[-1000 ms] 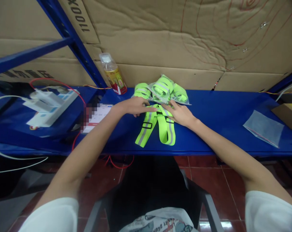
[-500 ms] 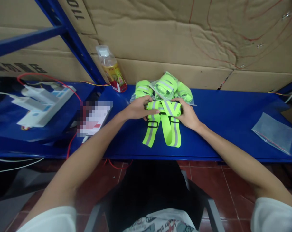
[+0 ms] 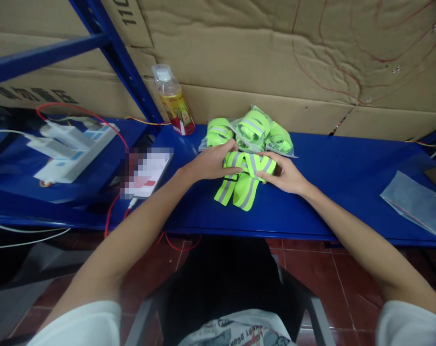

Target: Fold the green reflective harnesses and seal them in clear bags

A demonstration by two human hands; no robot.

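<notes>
A bundle of neon yellow-green reflective strap (image 3: 244, 192) with grey stripes is held just over the blue table. My left hand (image 3: 216, 162) grips the bundle's left side, thumb across its front. At the right end my right hand (image 3: 284, 174) pinches it, thumb in front and fingers behind. Two loose ends of the strap hang toward me, and a black buckle shows near the left one. Right behind the bundle lie several clear plastic bags (image 3: 254, 126) holding rolled straps of the same colour.
The blue table (image 3: 333, 192) backs onto a cardboard wall (image 3: 232, 53). A drink bottle (image 3: 176, 105) stands at the back left. Nearby are a phone (image 3: 149, 173) on a cable and a white power strip (image 3: 77, 156). An unfilled clear bag (image 3: 412, 202) lies at the right.
My right hand has brought its thumb round to the front of the bundle. The right loose end has swung left and drawn up, and its buckle is now hidden. The view has shifted slightly.
</notes>
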